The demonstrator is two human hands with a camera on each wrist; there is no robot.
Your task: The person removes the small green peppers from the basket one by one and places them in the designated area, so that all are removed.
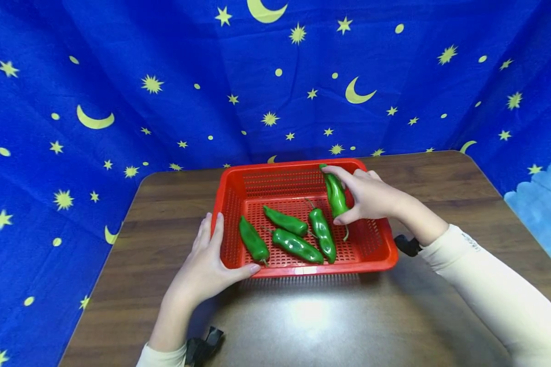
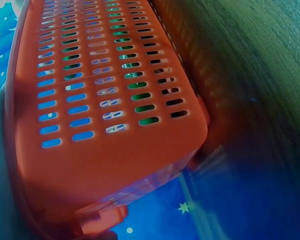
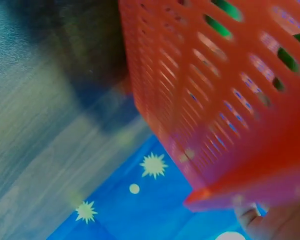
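Observation:
A red plastic basket with slotted walls stands on the table. Several long green peppers lie on its floor, among them a leftmost pepper and an upright-lying pepper. At the basket's right end, my right hand holds a green pepper lengthwise between thumb and fingers, over the right wall. My left hand rests at the front left corner, fingers straight along the left rim, thumb on the front rim. Both wrist views show the basket's outer wall; in the right one, part of my hand appears below the rim.
The basket stands near the back edge of a brown wood-grain table. Behind and beside the table hangs a blue cloth with yellow stars and moons. Black wrist straps sit on both wrists.

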